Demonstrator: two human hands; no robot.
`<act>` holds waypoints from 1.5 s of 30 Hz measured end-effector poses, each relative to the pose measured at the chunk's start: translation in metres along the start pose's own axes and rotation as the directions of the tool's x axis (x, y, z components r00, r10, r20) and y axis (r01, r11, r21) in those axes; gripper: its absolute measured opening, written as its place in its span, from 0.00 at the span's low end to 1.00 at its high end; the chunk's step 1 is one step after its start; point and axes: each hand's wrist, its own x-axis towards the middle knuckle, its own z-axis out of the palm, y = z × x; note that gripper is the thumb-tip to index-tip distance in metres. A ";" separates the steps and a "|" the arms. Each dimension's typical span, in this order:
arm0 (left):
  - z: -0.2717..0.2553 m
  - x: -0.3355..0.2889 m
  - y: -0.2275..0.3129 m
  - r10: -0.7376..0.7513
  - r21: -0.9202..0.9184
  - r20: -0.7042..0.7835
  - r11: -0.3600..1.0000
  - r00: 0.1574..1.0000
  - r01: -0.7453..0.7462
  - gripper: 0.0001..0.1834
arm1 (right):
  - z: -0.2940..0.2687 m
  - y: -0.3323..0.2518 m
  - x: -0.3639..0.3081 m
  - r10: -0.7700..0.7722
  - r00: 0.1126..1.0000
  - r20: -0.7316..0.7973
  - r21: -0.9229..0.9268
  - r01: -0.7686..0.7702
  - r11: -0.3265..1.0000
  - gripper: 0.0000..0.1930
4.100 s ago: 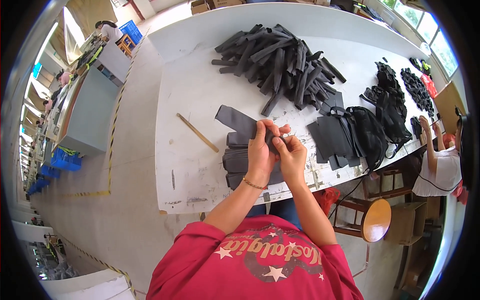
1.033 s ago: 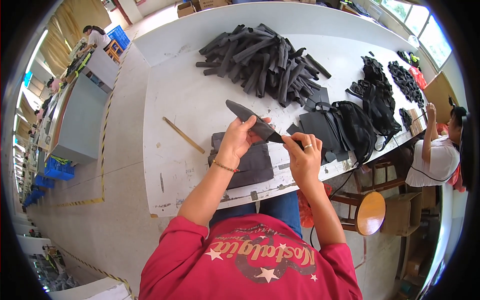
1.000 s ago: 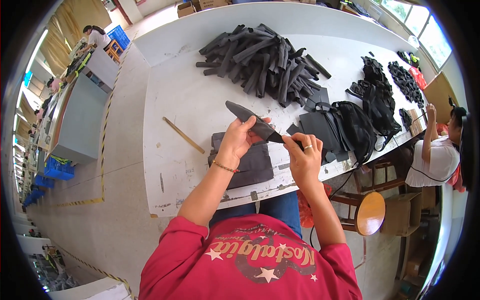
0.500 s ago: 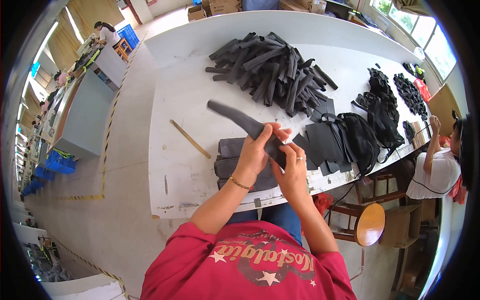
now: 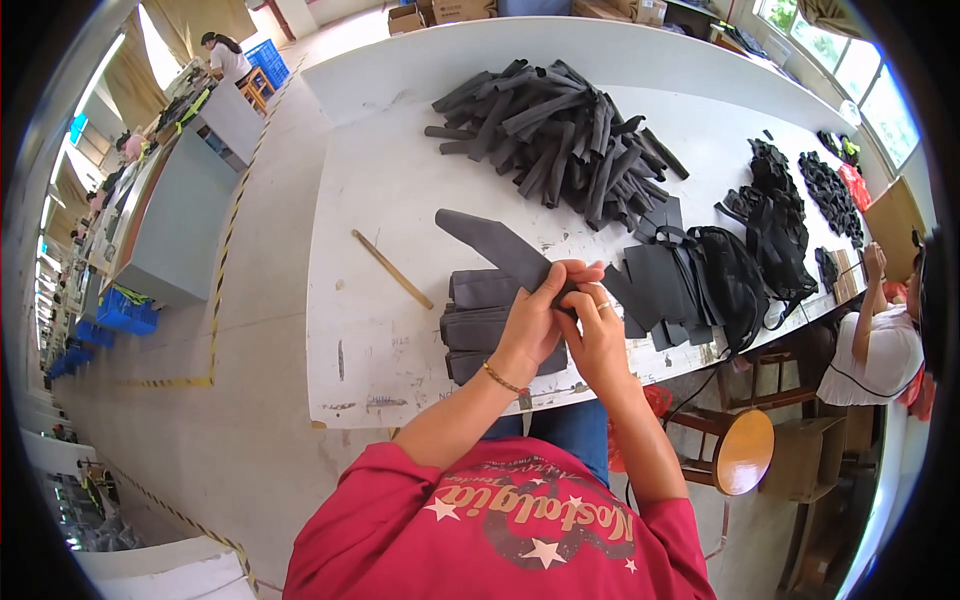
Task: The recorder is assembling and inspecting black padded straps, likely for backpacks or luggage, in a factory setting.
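A dark grey fabric strip (image 5: 492,243) is held in both hands above the near edge of the white table (image 5: 375,340). My left hand (image 5: 538,325) pinches it near its right end, and its long free part points up and to the left. My right hand (image 5: 594,325) closes on that right end, which the fingers mostly hide. Below and left of the hands lie stacked folded grey fabric pieces (image 5: 470,328). A big heap of similar grey tube-like pieces (image 5: 560,130) stands toward the far side. Flat dark sheets (image 5: 668,290) lie to the right of my right hand.
A thin wooden stick (image 5: 392,270) lies left of the stack. Black backpacks (image 5: 735,275) and a dark heap sit at the right, near a seated person (image 5: 870,345). A round wooden stool (image 5: 742,452) stands by the near right edge. A low white wall (image 5: 560,45) borders the table's far side.
The strip has turned so that its flat face shows more broadly, and its free end is less blurred. My fingers have shifted closer together at its right end. The view has moved slightly.
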 end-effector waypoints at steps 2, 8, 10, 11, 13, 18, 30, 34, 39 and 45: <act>-0.008 0.001 0.002 -0.028 0.078 -0.054 0.996 0.998 0.032 0.18 | -0.003 0.003 -0.006 0.031 0.999 0.042 -0.040 -0.029 0.999 0.11; 0.009 0.013 0.047 0.084 0.067 -0.151 0.995 0.985 -0.074 0.19 | -0.020 0.019 -0.005 -0.067 0.996 0.067 -0.027 0.069 0.997 0.10; 0.010 0.018 0.055 0.211 0.061 -0.063 0.976 0.975 -0.207 0.18 | -0.024 0.014 0.008 -0.165 0.986 0.009 -0.022 0.165 0.986 0.08; 0.012 0.017 0.052 0.217 0.064 -0.065 0.975 0.974 -0.213 0.18 | -0.026 0.011 0.010 -0.170 0.985 0.010 -0.017 0.170 0.985 0.08; 0.018 0.015 0.045 0.171 0.068 -0.031 0.983 0.985 -0.169 0.16 | -0.029 0.009 0.018 -0.188 0.982 -0.024 0.025 0.189 0.982 0.08; 0.014 0.007 0.033 0.236 0.022 -0.057 0.972 0.970 -0.235 0.16 | -0.023 0.007 0.017 -0.191 0.981 -0.041 0.052 0.193 0.980 0.09; 0.011 0.003 0.019 0.254 -0.030 -0.051 0.966 0.966 -0.256 0.17 | -0.013 0.009 0.019 -0.197 0.980 -0.026 0.042 0.198 0.979 0.08; 0.009 0.004 0.024 0.257 -0.003 -0.056 0.966 0.965 -0.257 0.18 | -0.006 0.006 0.020 -0.129 0.992 -0.007 0.117 0.129 0.985 0.09; 0.003 0.013 0.030 0.278 0.039 -0.104 0.960 0.955 -0.276 0.20 | 0.026 0.002 0.019 0.444 0.896 -0.018 0.650 -0.327 0.686 0.08; -0.013 0.019 0.067 0.436 -0.044 -0.035 0.898 0.899 -0.437 0.20 | -0.009 0.001 0.004 0.688 0.719 -0.104 0.828 -0.320 0.459 0.05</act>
